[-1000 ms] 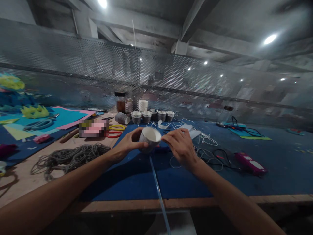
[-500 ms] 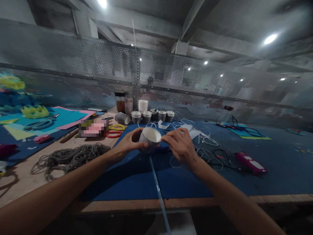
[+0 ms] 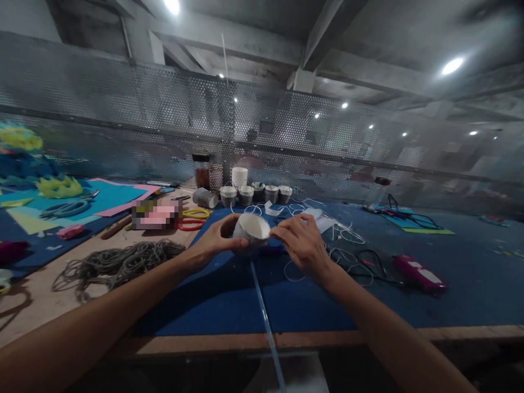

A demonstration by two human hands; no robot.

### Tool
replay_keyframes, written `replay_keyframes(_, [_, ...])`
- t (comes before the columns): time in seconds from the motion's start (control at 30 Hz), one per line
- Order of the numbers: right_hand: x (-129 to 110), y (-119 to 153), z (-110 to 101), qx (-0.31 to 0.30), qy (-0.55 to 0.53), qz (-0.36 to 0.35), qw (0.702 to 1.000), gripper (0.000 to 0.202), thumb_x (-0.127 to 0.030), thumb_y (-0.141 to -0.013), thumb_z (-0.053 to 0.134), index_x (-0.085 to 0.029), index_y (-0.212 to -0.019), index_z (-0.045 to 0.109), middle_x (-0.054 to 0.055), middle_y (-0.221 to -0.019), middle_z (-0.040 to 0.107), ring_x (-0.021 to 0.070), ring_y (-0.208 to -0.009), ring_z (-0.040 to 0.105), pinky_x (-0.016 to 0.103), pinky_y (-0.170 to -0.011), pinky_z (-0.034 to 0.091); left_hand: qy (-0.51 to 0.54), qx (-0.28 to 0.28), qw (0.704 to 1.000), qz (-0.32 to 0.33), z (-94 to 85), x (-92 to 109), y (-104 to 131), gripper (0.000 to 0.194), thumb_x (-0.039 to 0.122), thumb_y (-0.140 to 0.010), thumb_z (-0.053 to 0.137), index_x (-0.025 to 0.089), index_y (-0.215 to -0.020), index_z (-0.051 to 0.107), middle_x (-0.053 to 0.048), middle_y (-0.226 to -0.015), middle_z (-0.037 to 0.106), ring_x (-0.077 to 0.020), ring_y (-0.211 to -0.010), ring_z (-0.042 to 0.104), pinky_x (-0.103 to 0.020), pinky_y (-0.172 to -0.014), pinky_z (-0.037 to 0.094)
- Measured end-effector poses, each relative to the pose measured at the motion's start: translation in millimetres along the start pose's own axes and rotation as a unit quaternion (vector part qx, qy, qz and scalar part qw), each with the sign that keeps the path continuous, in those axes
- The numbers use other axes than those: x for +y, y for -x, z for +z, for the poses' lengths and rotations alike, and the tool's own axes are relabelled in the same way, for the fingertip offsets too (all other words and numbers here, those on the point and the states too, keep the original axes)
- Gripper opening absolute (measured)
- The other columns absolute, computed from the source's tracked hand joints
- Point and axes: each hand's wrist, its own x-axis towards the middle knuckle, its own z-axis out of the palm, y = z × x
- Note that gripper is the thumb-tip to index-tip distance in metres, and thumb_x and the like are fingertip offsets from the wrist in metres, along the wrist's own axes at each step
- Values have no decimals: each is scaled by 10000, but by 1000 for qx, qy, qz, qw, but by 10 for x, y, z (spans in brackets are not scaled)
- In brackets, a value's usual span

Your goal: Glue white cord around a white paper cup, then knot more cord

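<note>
My left hand (image 3: pixel 221 238) is closed around a small paper cup (image 3: pixel 249 232), thumb in front. The cup is white inside with a greyish outer wall, tilted so its mouth faces up and toward me. At its right rim, my right hand (image 3: pixel 301 240) has thumb and fingers pinched together; whatever lies between the fingertips is too small to make out. Beneath the cup, a long translucent stick (image 3: pixel 264 311) runs toward me over the table edge. A dark blue object (image 3: pixel 271 250) lies partly hidden behind the hands.
Several grey-wrapped cups (image 3: pixel 246 195) line the back beside stacked white cups (image 3: pixel 239 177) and a lidded jar (image 3: pixel 202 173). Tangled grey cord (image 3: pixel 123 265) and red-and-yellow-handled scissors (image 3: pixel 192 221) are left. White string (image 3: pixel 346 232) and a purple device (image 3: pixel 421 274) lie right. A perforated metal screen (image 3: pixel 266 114) stands behind.
Almost nothing differs. Both hands keep the same place at the cup, with at most a tiny shift of the right hand's fingers.
</note>
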Motion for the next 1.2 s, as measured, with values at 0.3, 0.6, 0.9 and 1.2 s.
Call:
replay_keyframes(0.3, [-1, 1, -5, -8, -9, 4, 1000, 178, -123, -975, 468, -177, -1049, 621, 48, -938, 653, 170, -861, 570, 378, -914, 315, -1, 2, 1000, 3, 7, 15, 8, 576, 336, -665, 800, 191, -1186, 601, -79, -1174, 670, -301, -1123, 581, -355, -919, 460])
replay_keyframes(0.6, [9, 8, 1, -11, -12, 3, 1000, 198, -106, -971, 458, -190, -1058, 615, 40, -947, 653, 171, -869, 563, 370, -922, 307, -3, -2, 1000, 1, 0, 25, 15, 562, 321, -679, 795, 194, -1190, 599, -81, -1184, 664, -292, -1127, 580, -358, -933, 456])
replay_keyframes(0.9, [8, 7, -2, -14, -11, 5, 1000, 183, -107, -964, 476, -184, -1054, 616, 39, -951, 653, 169, -874, 569, 375, -922, 313, 1, 0, 1000, -2, -6, -9, -1, 583, 324, -674, 795, 186, -1202, 589, -95, -1208, 656, -307, -1148, 571, -385, -960, 447])
replay_keyframes(1.2, [13, 7, 5, -10, -10, 2, 1000, 189, -98, -960, 474, -182, -1054, 615, 50, -951, 654, 173, -868, 568, 379, -919, 312, 2, 4, 1000, -1, 0, 3, 5, 595, 341, -655, 806, 189, -1192, 597, -85, -1178, 672, -316, -1134, 582, -387, -943, 457])
